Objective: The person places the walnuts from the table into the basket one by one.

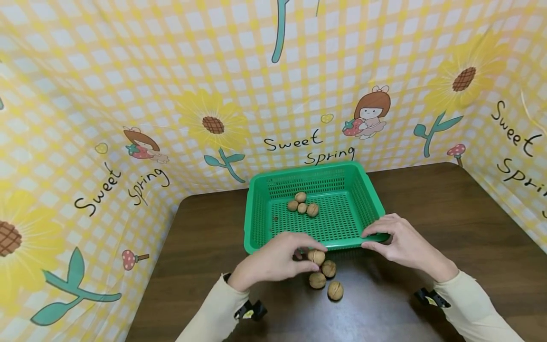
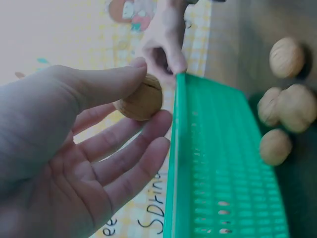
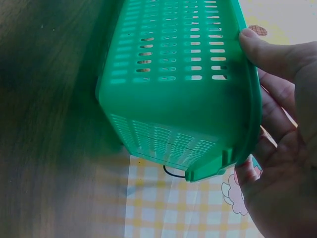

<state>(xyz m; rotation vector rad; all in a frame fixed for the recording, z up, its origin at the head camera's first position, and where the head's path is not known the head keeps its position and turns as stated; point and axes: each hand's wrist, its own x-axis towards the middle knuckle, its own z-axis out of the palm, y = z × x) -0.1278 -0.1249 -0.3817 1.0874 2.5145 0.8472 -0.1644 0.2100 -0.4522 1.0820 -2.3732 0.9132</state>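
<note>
Fingers of the left hand (image 1: 278, 259) pinch a round, brown-shelled walnut (image 1: 316, 257) close by a green, slotted plastic basket (image 1: 335, 209); the right hand (image 1: 403, 242) grips it at the near right, where steady support should prevent tipping.

Yellow-and-white checked cloth (image 1: 256, 80) walls the dark wood-grain counter (image 1: 205, 237) from 9 to 3 o'clock, with printed sunflowers (image 1: 212, 125) at 10 and 2; a pale sheen (image 1: 372, 289) lies at 5.

Hazy, washed-out left wrist view
</note>
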